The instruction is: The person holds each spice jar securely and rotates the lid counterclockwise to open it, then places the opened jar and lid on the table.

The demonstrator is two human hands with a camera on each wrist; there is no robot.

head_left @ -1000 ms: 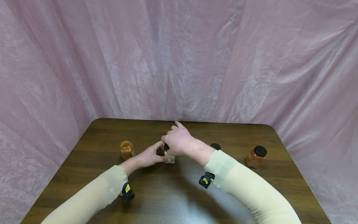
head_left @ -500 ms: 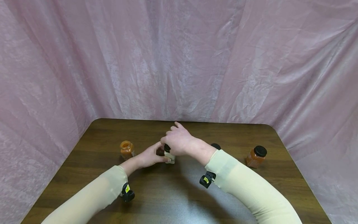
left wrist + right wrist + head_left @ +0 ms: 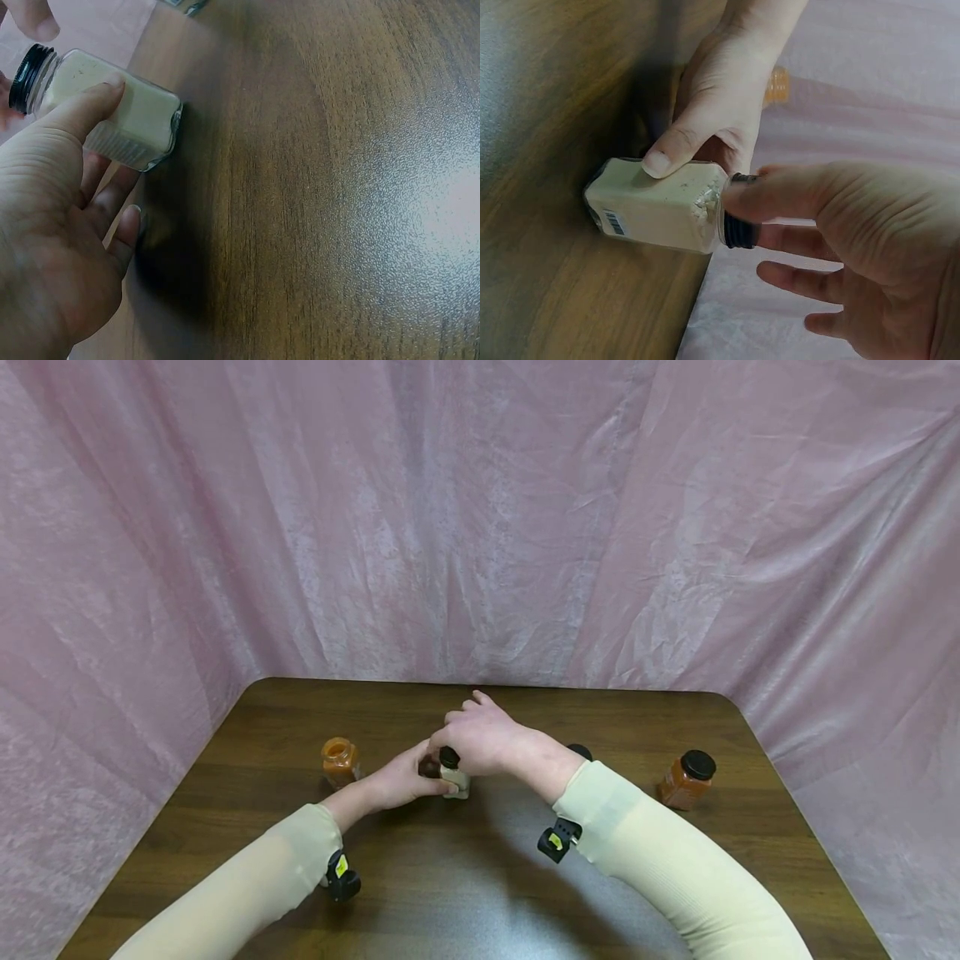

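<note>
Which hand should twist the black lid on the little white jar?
Probably the right hand: its thumb and fingers already sit on the black lid of the white spice jar. The left hand grips the jar's body, steadying it on the table.

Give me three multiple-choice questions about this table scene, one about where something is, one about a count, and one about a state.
1. Where does the capless orange jar stand?
A. beside the left hand
B. at the table's near edge
C. on the right forearm

2. How many jars are on the table?
A. one
B. three
C. five

3. How is the pale jar held?
A. lifted by one hand
B. untouched
C. left hand on its body, right hand on its black cap

Answers: 1 A, it stands just left of that hand in the head view. 2 B, two orange, one pale. 3 C, the right wrist view shows both grips.
</note>
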